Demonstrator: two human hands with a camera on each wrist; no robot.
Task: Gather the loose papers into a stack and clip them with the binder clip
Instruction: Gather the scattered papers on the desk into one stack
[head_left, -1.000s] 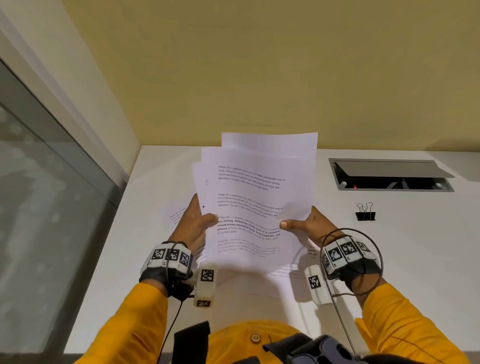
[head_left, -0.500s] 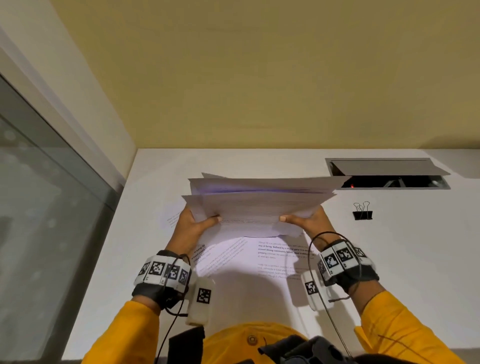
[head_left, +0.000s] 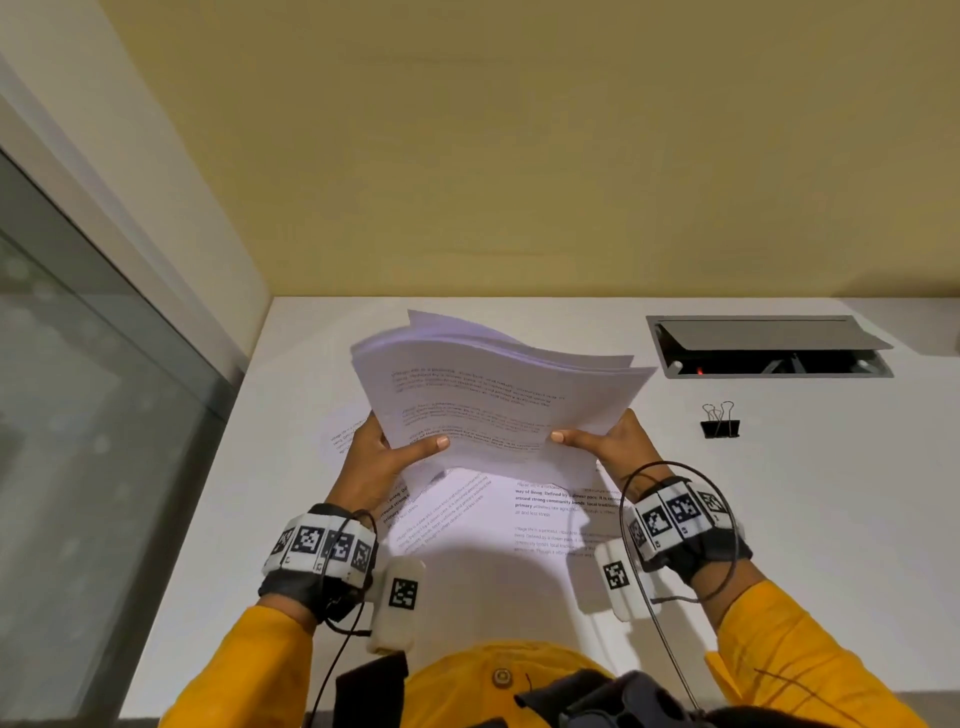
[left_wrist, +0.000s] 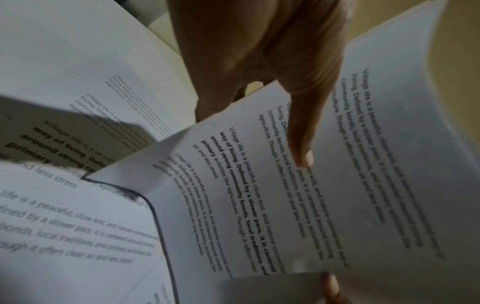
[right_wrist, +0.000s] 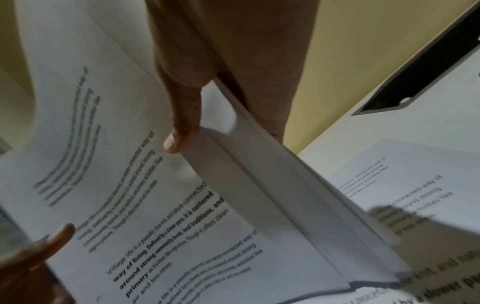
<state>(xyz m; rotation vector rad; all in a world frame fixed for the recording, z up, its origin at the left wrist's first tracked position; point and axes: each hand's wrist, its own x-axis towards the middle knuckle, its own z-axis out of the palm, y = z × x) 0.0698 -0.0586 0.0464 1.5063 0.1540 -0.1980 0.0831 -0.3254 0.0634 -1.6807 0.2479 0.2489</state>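
So the stack of papers (head_left: 498, 395) is up off the desk (head_left: 779, 519), held between both our hands and tipped away from us, far edge highest. It's not squared: the far edges fan out in a few layers and the sheets bow in a wave. Left hand (head_left: 382, 457) pinches the near-left corner, thumb flat across the top page and the other fingers tucked underneath. The left wrist view shows that thumb pressing into the text. Right hand (head_left: 605, 441) does the same at the near-right corner, thumb on top, fingers behind the edge.

A few loose sheets (head_left: 519, 514) lie flat on the desk right under the stack, overlapping at odd angles, so we'd say the gathering isn't done.

What the next bit hinges on is the binder clip (head_left: 720, 420). It sits on its black body, wire handles sticking up, off to the right of the stack and a bit farther back, well apart from the paper and touching nothing. Our right hand is clearly the nearer one, with bare desk between. So probably the left keeps the pinch while the right goes for the clip, but the edges likely want tapping flush first.

Beyond the clip there's a cable hatch (head_left: 769, 345) with its lid propped open.
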